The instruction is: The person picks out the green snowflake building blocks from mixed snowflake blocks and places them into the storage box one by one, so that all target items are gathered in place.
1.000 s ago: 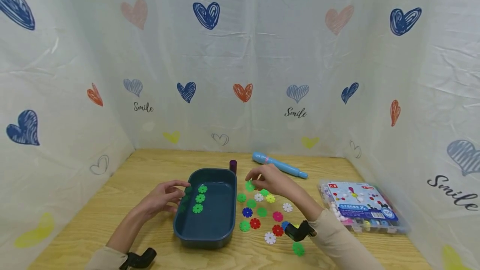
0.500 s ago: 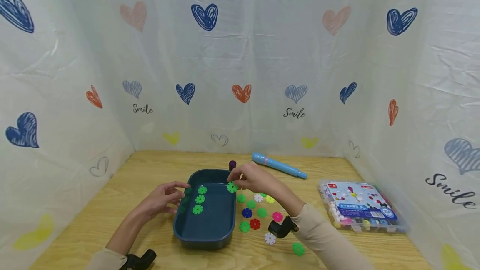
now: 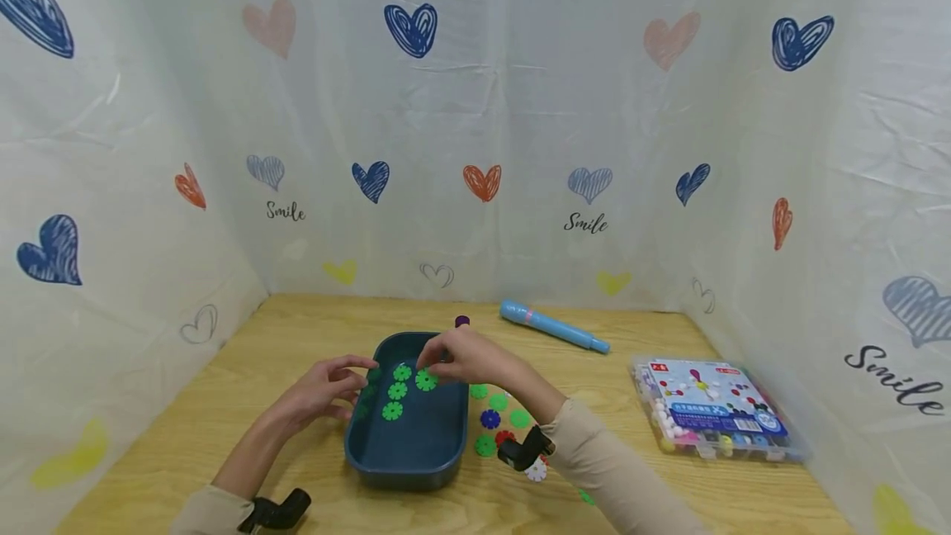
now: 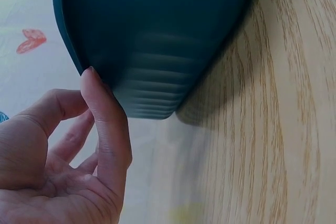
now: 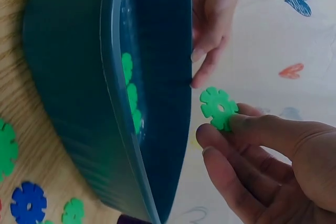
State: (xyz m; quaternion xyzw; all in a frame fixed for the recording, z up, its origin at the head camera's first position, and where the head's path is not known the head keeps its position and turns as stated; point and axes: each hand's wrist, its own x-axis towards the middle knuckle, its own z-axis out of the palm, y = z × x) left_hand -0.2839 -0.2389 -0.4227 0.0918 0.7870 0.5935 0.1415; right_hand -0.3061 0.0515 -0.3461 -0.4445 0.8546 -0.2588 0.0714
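Observation:
My right hand (image 3: 464, 357) pinches a green flower-shaped plastic disc (image 5: 219, 108) between thumb and fingers, above the dark blue basin (image 3: 404, 481). Three green discs (image 3: 397, 391) lie in a row on the basin floor, toward its left side. Relaxed fingers of my left hand (image 3: 319, 395) rest against the basin's left rim. In the left wrist view, a fingertip (image 4: 92, 80) touches that rim from outside.
Several loose discs, including a blue disc (image 3: 489, 419), lie right of the basin, partly hidden by my right arm. Behind are a light blue pen-like tube (image 3: 553, 327) and a dark purple cylinder (image 3: 462, 321). A clear case (image 3: 716, 407) of beads sits right.
My right hand has lifted a green disc from the pile at the right and carried it left, over the basin. The left hand has stayed at the rim.

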